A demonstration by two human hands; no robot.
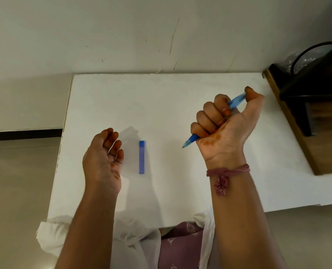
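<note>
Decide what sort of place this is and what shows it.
Probably a plain indoor study corner: a white table against a scuffed wall, a wooden cabinet beside it, a blue pen in the right hand.

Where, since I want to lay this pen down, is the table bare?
The far half of the white table, along the wall, is bare. So is the strip between the blue cap and the right hand gripping the pen. Tightest: between the cap and the left hand.
</note>
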